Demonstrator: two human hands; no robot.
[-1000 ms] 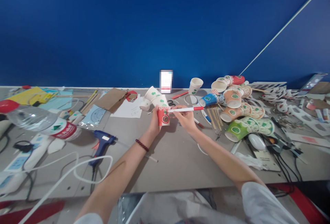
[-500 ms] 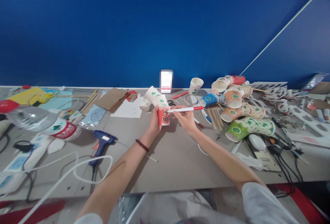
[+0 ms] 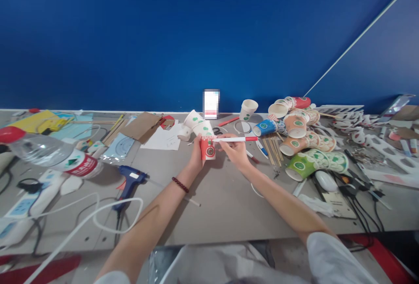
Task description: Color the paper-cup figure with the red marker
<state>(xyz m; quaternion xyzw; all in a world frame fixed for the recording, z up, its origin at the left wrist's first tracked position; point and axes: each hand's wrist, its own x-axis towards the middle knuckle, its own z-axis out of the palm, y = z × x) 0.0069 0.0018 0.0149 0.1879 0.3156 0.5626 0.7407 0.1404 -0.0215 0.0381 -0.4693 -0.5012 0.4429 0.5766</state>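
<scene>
Near the middle of the table, my left hand [image 3: 196, 154] is closed on the left side of a red-patterned paper cup [image 3: 208, 149]. White cups with green marks [image 3: 198, 123] extend up and left from this red one. My right hand [image 3: 236, 149] pinches a white marker with a red end [image 3: 240, 139]; its tip is at the right side of the red cup. Behind the cups, a phone with a lit, blurred screen [image 3: 211, 103] stands against the blue wall.
Decorated cups [image 3: 299, 164], wooden sticks [image 3: 271, 149] and cables lie at the right. A white cup [image 3: 248, 109] stands behind my right hand. On the left are a glue gun [image 3: 131, 183], a bottle [image 3: 49, 153], a power strip [image 3: 32, 201] and cardboard [image 3: 142, 126].
Both hands stay in nearly the same place, with the cup and the marker still held. The marker and the right fingers have shifted very slightly.
</scene>
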